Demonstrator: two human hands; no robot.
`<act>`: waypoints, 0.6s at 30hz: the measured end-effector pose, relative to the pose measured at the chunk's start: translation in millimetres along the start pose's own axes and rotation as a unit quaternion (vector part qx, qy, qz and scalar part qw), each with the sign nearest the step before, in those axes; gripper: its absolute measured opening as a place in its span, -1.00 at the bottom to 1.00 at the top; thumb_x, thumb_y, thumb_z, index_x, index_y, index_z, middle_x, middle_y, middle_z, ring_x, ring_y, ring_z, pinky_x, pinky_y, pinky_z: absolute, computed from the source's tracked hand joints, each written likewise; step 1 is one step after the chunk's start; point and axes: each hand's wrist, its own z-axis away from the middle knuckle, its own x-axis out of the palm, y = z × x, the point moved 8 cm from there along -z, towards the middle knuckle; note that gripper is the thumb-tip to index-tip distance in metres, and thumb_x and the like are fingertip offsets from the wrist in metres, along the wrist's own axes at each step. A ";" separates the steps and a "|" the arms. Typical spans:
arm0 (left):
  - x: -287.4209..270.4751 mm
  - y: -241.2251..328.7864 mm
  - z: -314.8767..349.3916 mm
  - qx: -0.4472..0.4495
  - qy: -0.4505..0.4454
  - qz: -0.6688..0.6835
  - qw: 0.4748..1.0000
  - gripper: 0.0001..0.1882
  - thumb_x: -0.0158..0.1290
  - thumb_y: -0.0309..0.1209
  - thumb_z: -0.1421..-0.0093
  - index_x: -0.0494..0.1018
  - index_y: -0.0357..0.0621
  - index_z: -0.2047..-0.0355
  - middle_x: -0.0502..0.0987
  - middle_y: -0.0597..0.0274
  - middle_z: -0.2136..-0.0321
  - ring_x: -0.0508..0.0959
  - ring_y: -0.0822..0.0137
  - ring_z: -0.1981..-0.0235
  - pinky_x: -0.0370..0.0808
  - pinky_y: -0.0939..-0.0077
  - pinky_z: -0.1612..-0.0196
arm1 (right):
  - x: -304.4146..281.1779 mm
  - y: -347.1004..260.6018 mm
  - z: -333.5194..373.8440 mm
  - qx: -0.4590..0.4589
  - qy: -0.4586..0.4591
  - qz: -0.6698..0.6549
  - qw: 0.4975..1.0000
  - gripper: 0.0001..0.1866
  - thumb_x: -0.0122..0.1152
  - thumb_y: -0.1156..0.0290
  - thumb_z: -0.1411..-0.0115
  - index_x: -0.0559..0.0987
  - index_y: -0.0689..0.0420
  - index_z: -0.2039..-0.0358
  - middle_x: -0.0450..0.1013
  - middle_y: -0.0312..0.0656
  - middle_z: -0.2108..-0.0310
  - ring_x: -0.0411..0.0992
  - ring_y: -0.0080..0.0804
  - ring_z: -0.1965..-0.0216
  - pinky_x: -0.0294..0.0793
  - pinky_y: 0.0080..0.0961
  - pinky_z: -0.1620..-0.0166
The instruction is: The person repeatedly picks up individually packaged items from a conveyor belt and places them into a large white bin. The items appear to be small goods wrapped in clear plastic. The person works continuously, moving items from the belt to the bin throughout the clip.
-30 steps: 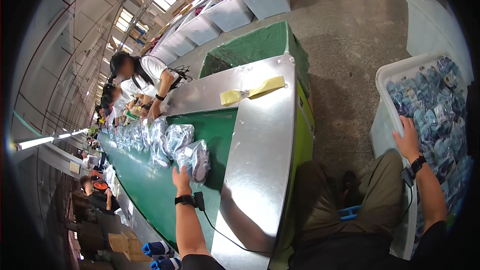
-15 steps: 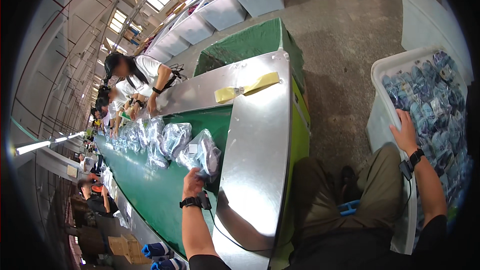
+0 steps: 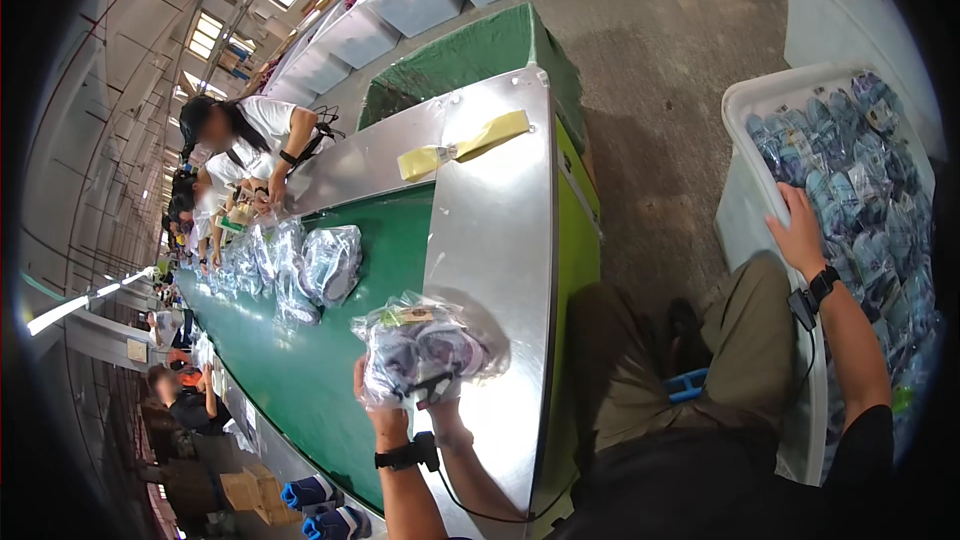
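My left hand (image 3: 382, 418) grips a clear plastic bag of shoes (image 3: 418, 352), raised at the boundary between the green conveyor belt (image 3: 270, 370) and its metal end plate (image 3: 495, 240). The bag covers part of the fingers. Over at the right, my right hand (image 3: 800, 238) lies on the rim of a white bin (image 3: 752, 145), its fingers stretched out beside the bagged light-blue shoes (image 3: 855, 190) that fill it. Further up the belt, several more bagged shoes (image 3: 328, 265) lie in a row.
Co-workers (image 3: 255, 135) stand along the belt's far side, and a seated person (image 3: 195, 405) is at its left. A green-lined container (image 3: 460, 60) stands behind the end plate, which has yellow tape (image 3: 465, 147) on its frame. Blue shoes (image 3: 325, 510) sit at lower left.
My left hand has lifted the nearest bagged shoes off the belt and drawn them toward me, over the metal plate's edge. My right hand stays at the bin's rim. The whole view has shifted slightly.
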 end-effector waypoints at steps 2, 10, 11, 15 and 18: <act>-3.2 -2.6 8.7 -0.055 -0.033 0.052 0.997 -0.58 0.10 -0.45 -0.45 0.37 -0.27 -0.27 0.56 0.07 -0.17 0.58 0.28 -0.15 0.58 0.30 -0.17 | -0.6 -0.6 0.1 0.007 -0.003 -0.002 1.000 -0.37 0.37 0.38 -0.22 0.45 0.24 -0.29 0.45 0.05 -0.17 0.46 0.13 -0.19 0.46 -0.14 -0.24; 20.6 2.7 49.5 -0.242 0.050 0.153 0.957 -0.35 0.00 -0.05 -0.57 0.21 -0.24 -0.44 0.53 0.00 -0.20 0.62 0.12 -0.12 0.58 0.19 -0.22 | -0.7 1.8 2.7 0.010 0.019 0.006 1.000 -0.38 0.38 0.36 -0.22 0.47 0.21 -0.28 0.47 0.03 -0.14 0.48 0.11 -0.17 0.49 -0.12 -0.20; 29.9 11.3 50.9 -0.194 0.016 0.115 0.974 -0.35 0.08 -0.23 -0.53 0.17 -0.24 -0.49 0.52 0.00 -0.19 0.61 0.13 -0.12 0.55 0.23 -0.26 | 0.8 2.7 2.6 0.011 0.016 0.006 1.000 -0.38 0.38 0.36 -0.23 0.47 0.21 -0.28 0.47 0.03 -0.14 0.48 0.12 -0.16 0.49 -0.12 -0.20; 47.7 15.2 47.5 -0.139 0.002 0.077 0.987 -0.40 0.11 -0.52 -0.42 0.20 -0.27 -0.42 0.50 0.02 -0.17 0.59 0.17 -0.11 0.56 0.30 -0.22 | 1.5 0.8 1.7 0.010 0.013 0.017 1.000 -0.41 0.37 0.36 -0.23 0.47 0.21 -0.26 0.46 0.02 -0.15 0.49 0.12 -0.16 0.50 -0.10 -0.19; 68.7 5.9 42.6 -0.186 -0.009 0.126 0.974 -0.75 0.03 -0.61 -0.41 0.39 -0.36 -0.07 0.54 0.08 -0.08 0.59 0.25 -0.03 0.56 0.39 -0.16 | -3.9 -13.1 2.9 -0.002 0.016 0.043 0.999 -0.41 0.37 0.36 -0.21 0.47 0.20 -0.25 0.45 0.02 -0.15 0.48 0.12 -0.16 0.50 -0.08 -0.20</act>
